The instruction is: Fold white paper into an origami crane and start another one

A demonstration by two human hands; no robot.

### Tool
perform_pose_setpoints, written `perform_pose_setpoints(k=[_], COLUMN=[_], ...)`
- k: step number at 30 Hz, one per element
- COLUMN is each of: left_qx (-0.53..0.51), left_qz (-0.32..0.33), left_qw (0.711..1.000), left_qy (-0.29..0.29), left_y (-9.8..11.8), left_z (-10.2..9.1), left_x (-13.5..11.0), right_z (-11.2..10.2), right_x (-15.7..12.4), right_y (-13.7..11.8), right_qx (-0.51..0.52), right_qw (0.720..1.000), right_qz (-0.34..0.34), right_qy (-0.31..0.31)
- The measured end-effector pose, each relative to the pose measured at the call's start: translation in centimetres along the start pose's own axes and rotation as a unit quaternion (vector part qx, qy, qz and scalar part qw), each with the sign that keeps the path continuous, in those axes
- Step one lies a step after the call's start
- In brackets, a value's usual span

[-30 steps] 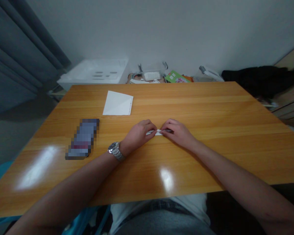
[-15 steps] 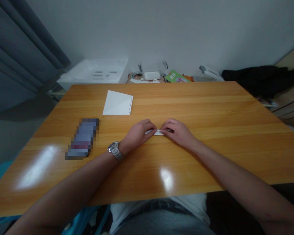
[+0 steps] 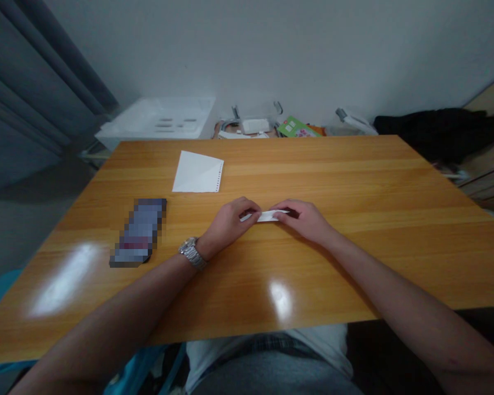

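Note:
Between my hands, just above or on the wooden table, is a narrow strip of folded white paper (image 3: 267, 216). My left hand (image 3: 233, 221), with a silver watch (image 3: 192, 253) on its wrist, pinches the paper's left part between thumb and fingers. My right hand (image 3: 303, 220) grips the right part, its thumb on the near face and its fingers behind. Some of the paper's left end shows below my left fingers. How many layers it is folded into I cannot tell.
A white sheet (image 3: 197, 173) with a perforated edge lies farther back on the wooden table (image 3: 337, 175). To the left lies a pixelated phone (image 3: 140, 233). Behind the table stand a white plastic tub (image 3: 160, 118), a green booklet (image 3: 298, 128) and dark cloth (image 3: 432, 131).
My hands have moved slightly apart and a little farther from me. More of the paper strip shows between them, its right end now visible above my right thumb.

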State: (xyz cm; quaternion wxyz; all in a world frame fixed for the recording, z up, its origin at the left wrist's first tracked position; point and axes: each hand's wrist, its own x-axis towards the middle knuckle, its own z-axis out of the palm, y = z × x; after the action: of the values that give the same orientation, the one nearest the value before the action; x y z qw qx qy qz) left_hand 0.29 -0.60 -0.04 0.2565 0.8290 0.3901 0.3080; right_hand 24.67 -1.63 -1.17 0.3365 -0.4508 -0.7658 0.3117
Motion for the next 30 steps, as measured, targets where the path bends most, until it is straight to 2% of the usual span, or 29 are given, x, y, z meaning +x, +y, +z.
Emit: perform_pose_setpoints(k=[5,9,19,25,30], left_qx=[-0.015,-0.020,-0.032,-0.027,-0.019], left_qz=[-0.020,-0.010,0.019,0.007,0.011], left_qw=[1.000,1.000,0.999,1.000,1.000], left_qy=[0.004,0.009,-0.013,-0.005,0.007], left_y=[-0.1,-0.4,0.1,0.0,0.0], left_z=[-0.1,0.0,0.0,0.0,0.0], left_x=[-0.1,0.0,-0.1,-0.1,-0.1], right_z=[0.1,-0.2,-0.2,-0.2,-0.8], right_x=[-0.1,-0.1,-0.3,-0.3,-0.2], right_y=[0.8,0.8,-0.2,-0.1,-0.5], right_qx=[0.051,0.049,0.025,0.025,-0.024], right_qw=[0.998,0.998,0.999,0.999,1.000], right_qz=[0.034,0.043,0.018,0.017,0.006], right_qy=[0.012,0.019,0.010,0.018,0.012])
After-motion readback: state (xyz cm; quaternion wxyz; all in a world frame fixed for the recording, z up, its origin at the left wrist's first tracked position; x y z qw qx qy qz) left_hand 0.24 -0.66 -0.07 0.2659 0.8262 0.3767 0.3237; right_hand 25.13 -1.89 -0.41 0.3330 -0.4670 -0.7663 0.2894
